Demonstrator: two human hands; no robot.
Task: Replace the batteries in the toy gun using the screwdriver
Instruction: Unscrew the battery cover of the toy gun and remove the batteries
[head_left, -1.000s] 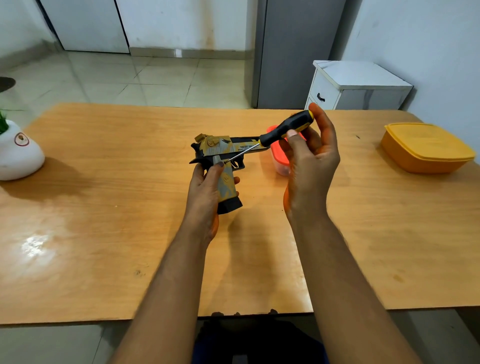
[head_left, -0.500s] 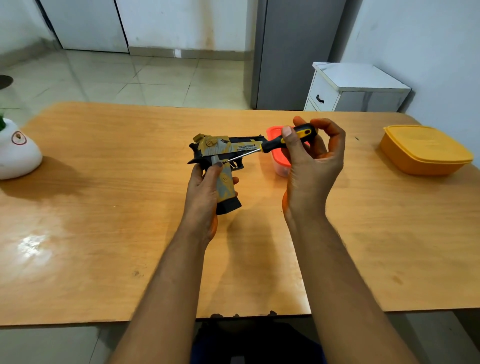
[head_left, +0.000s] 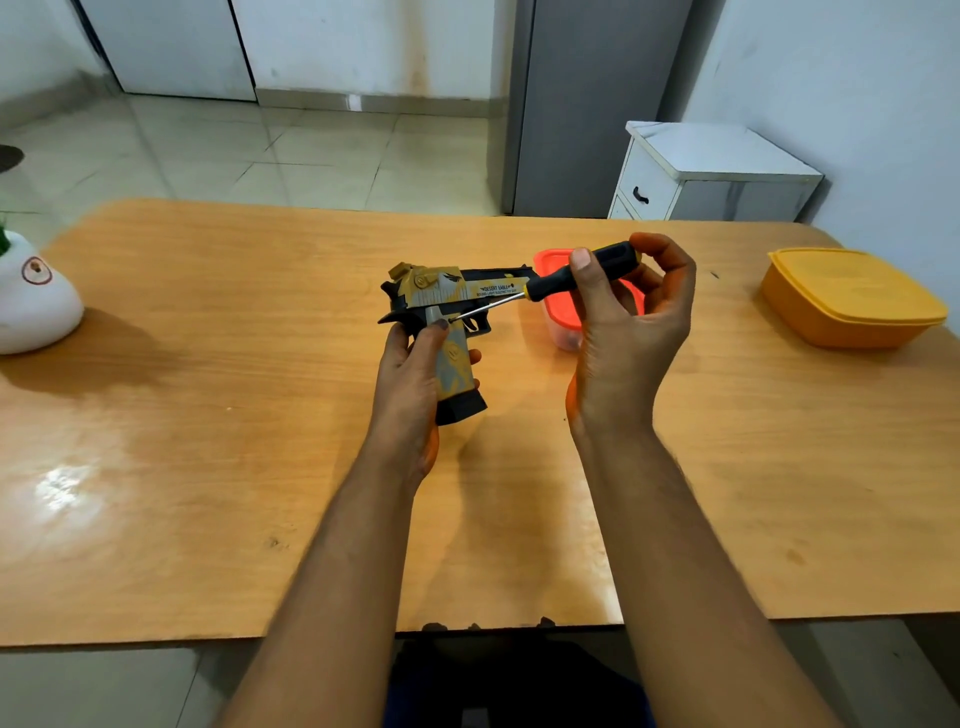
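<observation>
A tan, grey and black toy gun (head_left: 445, 296) is held above the middle of the wooden table (head_left: 208, 415), barrel pointing right. My left hand (head_left: 410, 384) grips its handle from the left and below. My right hand (head_left: 623, 332) pinches the black and yellow handle of a screwdriver (head_left: 561, 278) between thumb and curled fingers. The thin metal shaft slants down to the left, and its tip touches the gun's side at the top of the grip, just beside my left thumb.
A small clear tub with a red lid (head_left: 558, 312) stands just behind my right hand. An orange lidded box (head_left: 852, 296) sits at the table's right end, a white pot (head_left: 31, 301) at its left edge. A white cabinet (head_left: 717, 176) stands beyond the table.
My right hand's fingers have curled round and shifted on the screwdriver handle, which has lowered to a flatter angle. The tip stays at the same spot on the gun. My left hand has kept its grip.
</observation>
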